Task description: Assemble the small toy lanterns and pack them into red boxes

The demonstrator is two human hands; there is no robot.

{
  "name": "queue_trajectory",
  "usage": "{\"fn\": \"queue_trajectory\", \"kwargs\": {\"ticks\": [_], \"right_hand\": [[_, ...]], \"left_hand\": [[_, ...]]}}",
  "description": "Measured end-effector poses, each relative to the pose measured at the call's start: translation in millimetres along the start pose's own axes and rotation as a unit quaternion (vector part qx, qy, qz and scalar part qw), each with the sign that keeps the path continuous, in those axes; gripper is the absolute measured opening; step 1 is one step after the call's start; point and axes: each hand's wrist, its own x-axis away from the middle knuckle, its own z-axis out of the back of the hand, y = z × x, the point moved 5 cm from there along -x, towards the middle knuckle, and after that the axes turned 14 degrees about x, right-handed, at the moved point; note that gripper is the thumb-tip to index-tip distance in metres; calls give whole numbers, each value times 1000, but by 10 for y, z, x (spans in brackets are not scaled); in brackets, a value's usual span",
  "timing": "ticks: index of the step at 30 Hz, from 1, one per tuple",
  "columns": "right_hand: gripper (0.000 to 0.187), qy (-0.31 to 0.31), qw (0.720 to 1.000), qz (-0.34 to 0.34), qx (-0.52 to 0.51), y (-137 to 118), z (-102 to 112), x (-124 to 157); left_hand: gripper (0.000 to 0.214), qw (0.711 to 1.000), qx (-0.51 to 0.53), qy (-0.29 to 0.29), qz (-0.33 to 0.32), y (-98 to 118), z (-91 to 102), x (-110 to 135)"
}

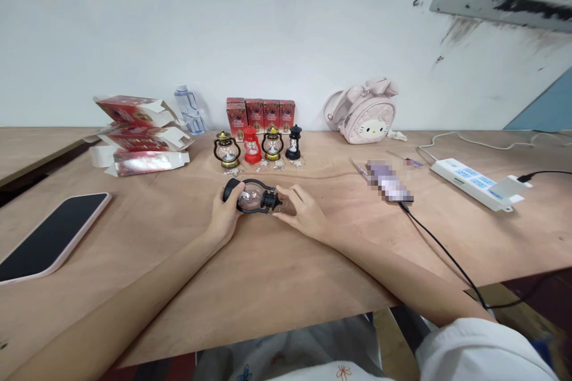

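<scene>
A small black toy lantern (254,196) with a clear globe lies on its side on the wooden table (277,286). My left hand (224,217) is wrapped round its base end. My right hand (302,212) pinches at its top end, fingers pressed together by the cap. Behind them stand several upright little lanterns: a gold and black one (227,150), a red one (252,146), another gold one (272,144) and a black one (294,143).
Red boxes (260,113) stand by the wall, flattened red cartons (142,137) lie at the left. A phone (49,237) lies at the left edge. A water bottle (190,109), pink bag (364,112), power strip (473,182), screwdriver (358,167) and cable (447,256) are around.
</scene>
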Motion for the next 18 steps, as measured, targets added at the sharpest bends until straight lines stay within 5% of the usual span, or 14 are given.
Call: {"fn": "queue_trajectory", "kwargs": {"ticks": [18], "right_hand": [[60,-34,999,-27,-13,15,-26,-28]], "left_hand": [[42,1000,28,6,-3,8,-19,18]]}}
